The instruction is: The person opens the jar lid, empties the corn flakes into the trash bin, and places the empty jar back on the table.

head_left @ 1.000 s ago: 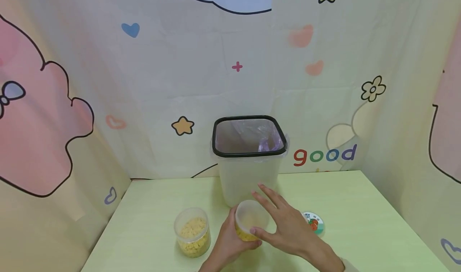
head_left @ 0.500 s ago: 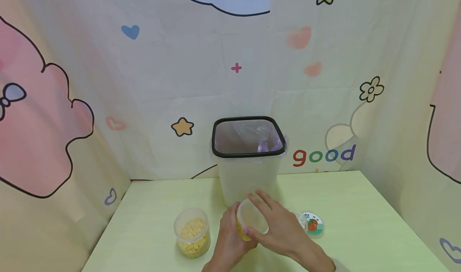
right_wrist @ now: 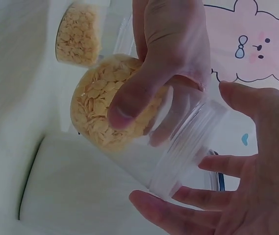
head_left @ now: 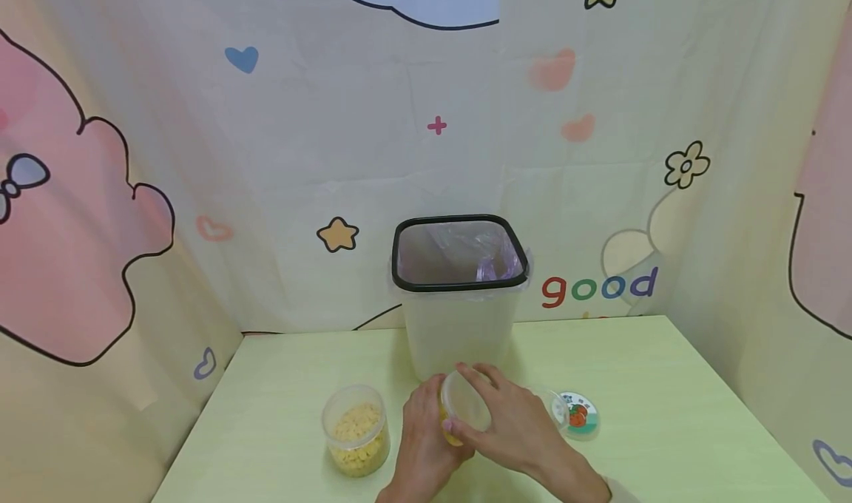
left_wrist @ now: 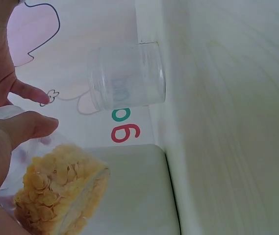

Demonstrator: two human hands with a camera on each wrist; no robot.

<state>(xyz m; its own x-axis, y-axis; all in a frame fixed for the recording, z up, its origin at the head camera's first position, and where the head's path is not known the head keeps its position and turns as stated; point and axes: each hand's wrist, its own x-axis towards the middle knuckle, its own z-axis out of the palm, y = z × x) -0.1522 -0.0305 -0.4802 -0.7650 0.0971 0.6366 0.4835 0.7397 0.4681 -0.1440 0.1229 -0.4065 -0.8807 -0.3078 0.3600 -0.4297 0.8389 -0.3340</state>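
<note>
A clear plastic jar of yellow flakes (head_left: 469, 403), perhaps cornflakes, is held up in front of the bin, tilted with its top toward the right. My left hand (head_left: 426, 440) grips its side; in the right wrist view the left thumb (right_wrist: 129, 105) lies across the flake-filled part. Around the jar's clear ribbed top end (right_wrist: 190, 147), my right hand (head_left: 522, 429) has its thumb on one side and fingers on the other. A second jar of flakes (head_left: 357, 433) stands on the table to the left, its top uncovered.
A pale bin (head_left: 459, 333) with a black rim and plastic liner stands behind the hands. To the right are an empty clear jar (left_wrist: 127, 76) and a round lid with an orange fruit picture (head_left: 577, 416). A printed curtain (head_left: 286, 148) surrounds the pale green table (head_left: 286, 370).
My right hand has moved left and closed in on the jar's top, which has tipped further right. The left hand has turned with it. The empty jar beside the round lid has come into view.
</note>
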